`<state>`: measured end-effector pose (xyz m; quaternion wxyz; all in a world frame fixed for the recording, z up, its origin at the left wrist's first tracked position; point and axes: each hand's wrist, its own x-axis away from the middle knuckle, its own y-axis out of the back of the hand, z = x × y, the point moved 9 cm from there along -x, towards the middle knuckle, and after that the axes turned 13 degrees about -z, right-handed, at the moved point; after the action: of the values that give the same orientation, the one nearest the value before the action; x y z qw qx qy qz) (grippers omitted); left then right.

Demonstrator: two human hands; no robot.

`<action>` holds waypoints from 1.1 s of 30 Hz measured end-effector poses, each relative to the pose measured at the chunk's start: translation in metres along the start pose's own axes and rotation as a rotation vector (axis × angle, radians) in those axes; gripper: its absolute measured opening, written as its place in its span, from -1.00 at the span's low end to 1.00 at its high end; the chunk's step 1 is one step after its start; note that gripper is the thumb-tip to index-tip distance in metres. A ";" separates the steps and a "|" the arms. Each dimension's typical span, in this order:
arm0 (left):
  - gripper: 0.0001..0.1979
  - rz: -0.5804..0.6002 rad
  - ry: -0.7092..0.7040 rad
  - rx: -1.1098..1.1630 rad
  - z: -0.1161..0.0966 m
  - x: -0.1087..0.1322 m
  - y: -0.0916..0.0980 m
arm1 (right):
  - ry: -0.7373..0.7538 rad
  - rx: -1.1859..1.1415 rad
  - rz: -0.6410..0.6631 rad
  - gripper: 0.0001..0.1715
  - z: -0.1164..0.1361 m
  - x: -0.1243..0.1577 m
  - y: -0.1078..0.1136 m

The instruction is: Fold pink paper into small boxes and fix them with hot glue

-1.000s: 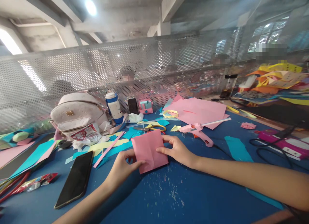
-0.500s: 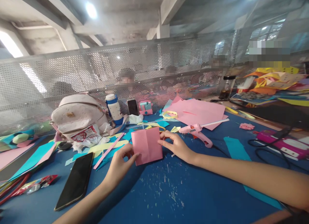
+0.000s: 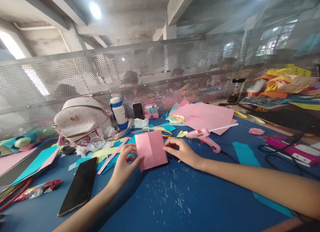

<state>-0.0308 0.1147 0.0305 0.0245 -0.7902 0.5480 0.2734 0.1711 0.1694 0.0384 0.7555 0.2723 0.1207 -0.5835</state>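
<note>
A pink square of paper (image 3: 151,150) with a vertical crease down its middle lies on the blue tabletop (image 3: 175,198). My left hand (image 3: 123,165) pinches its left edge, thumb on top. My right hand (image 3: 181,151) grips its right edge with curled fingers. Both forearms reach in from the bottom of the view.
A black phone (image 3: 78,185) lies to the left, a pink glue gun (image 3: 203,137) to the right. Behind are a white backpack (image 3: 81,117), a blue bottle (image 3: 118,111), pink sheets (image 3: 205,115), scissors, paper scraps and a perforated metal screen (image 3: 150,68) with people beyond.
The pink paper has turned from tilted to nearly upright and slid a little further from me. My hands shifted from its lower corners to its side edges.
</note>
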 end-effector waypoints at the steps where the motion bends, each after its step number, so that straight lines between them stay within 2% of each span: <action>1: -0.80 0.007 0.026 0.020 0.003 0.000 -0.001 | 0.003 -0.001 -0.004 -0.77 0.000 0.000 0.000; 4: -0.78 0.057 0.077 0.056 0.010 0.001 -0.006 | -0.001 0.008 -0.002 -0.79 -0.002 -0.001 0.000; 7: -0.78 0.063 0.028 0.049 0.002 0.002 -0.007 | -0.013 0.004 0.001 -0.80 -0.005 -0.001 0.000; 10: -0.90 0.127 -0.131 -0.026 -0.025 0.016 -0.015 | -0.012 -0.104 -0.011 -0.81 -0.006 -0.001 0.000; 11: -0.87 0.174 -0.199 -0.062 -0.037 0.025 -0.019 | -0.013 -0.164 -0.011 -0.78 -0.006 -0.001 0.000; 14: -0.49 0.358 -0.339 -0.077 -0.070 0.059 -0.031 | -0.032 -0.312 0.009 -0.62 -0.006 0.000 -0.003; 17: -0.46 0.545 -0.479 -0.074 -0.095 0.090 -0.034 | -0.129 -0.441 0.073 -0.55 -0.012 0.003 -0.011; 18: -0.46 0.519 -0.523 -0.059 -0.102 0.092 -0.029 | -0.167 -0.479 0.110 -0.55 -0.014 0.004 -0.016; 20: -0.50 0.374 -0.537 -0.040 -0.105 0.081 -0.016 | -0.217 -0.527 0.189 -0.57 -0.015 0.007 -0.024; 22: -0.60 0.186 -0.426 -0.039 -0.091 0.059 -0.004 | -0.230 -0.537 0.251 -0.56 -0.013 0.010 -0.031; 24: -0.66 0.146 -0.239 0.006 -0.065 0.039 -0.007 | -0.237 -0.545 0.291 -0.55 -0.008 0.014 -0.034; 25: -0.65 0.176 -0.110 0.086 -0.050 0.033 -0.013 | -0.240 -0.546 0.308 -0.55 -0.004 0.017 -0.036; 27: -0.49 0.341 0.234 0.329 -0.020 0.033 -0.035 | -0.251 -0.547 0.336 -0.58 0.003 0.022 -0.038; 29: -0.36 0.546 0.511 0.551 -0.009 0.047 -0.056 | -0.264 -0.551 0.354 -0.60 0.008 0.025 -0.039; 31: -0.30 0.683 0.645 0.642 -0.010 0.061 -0.066 | -0.270 -0.561 0.358 -0.57 0.011 0.026 -0.039; 33: -0.27 0.729 0.676 0.646 -0.013 0.067 -0.068 | -0.278 -0.569 0.364 -0.55 0.010 0.025 -0.041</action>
<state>0.0505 0.0803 -0.0071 -0.0075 -0.5466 0.8171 -0.1832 0.1385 0.1366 0.0226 0.9016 -0.0136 0.1242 -0.4141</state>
